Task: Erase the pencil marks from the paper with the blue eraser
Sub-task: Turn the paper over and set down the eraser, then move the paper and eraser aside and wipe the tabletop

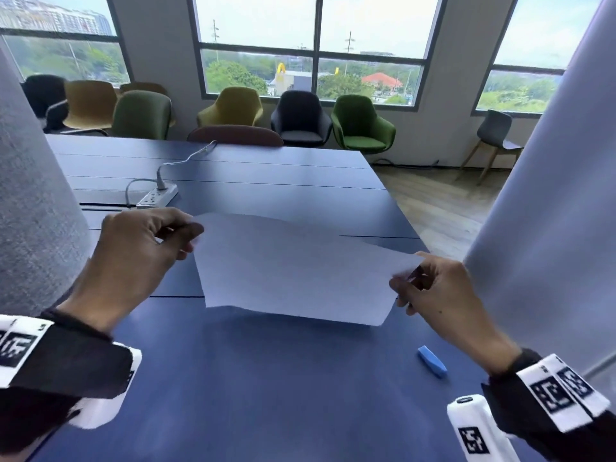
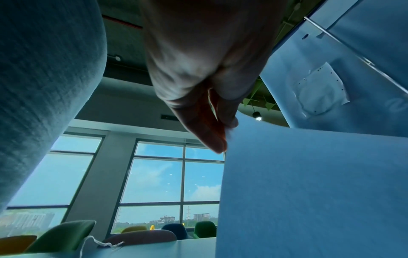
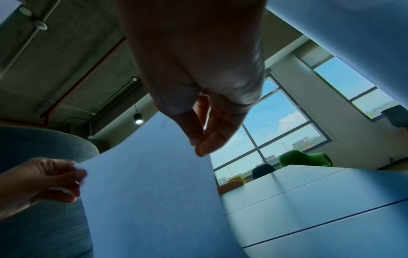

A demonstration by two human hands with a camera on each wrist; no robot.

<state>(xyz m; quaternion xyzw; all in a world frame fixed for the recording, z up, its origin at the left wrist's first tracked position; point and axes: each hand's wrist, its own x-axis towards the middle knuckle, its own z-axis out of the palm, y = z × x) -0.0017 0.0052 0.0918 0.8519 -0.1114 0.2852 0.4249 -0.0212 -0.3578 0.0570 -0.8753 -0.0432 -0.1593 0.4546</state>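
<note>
A white sheet of paper [image 1: 293, 268] hangs in the air above the blue table [image 1: 266, 378], held by both hands. My left hand [image 1: 156, 238] pinches its far left corner between thumb and fingers. My right hand [image 1: 430, 288] pinches the right corner. The blue eraser [image 1: 432, 361] lies on the table near my right wrist, apart from both hands. I see no pencil marks on the sheet. The left wrist view shows the paper [image 2: 309, 192] from below with my fingers [image 2: 212, 139] on its edge. The right wrist view shows the paper [image 3: 150, 200] the same way.
A white power strip [image 1: 156, 196] with its cable lies on the table beyond my left hand. Grey padded panels [image 1: 36, 195] rise at both sides. Several chairs [image 1: 361, 125] line the windows past the far table edge.
</note>
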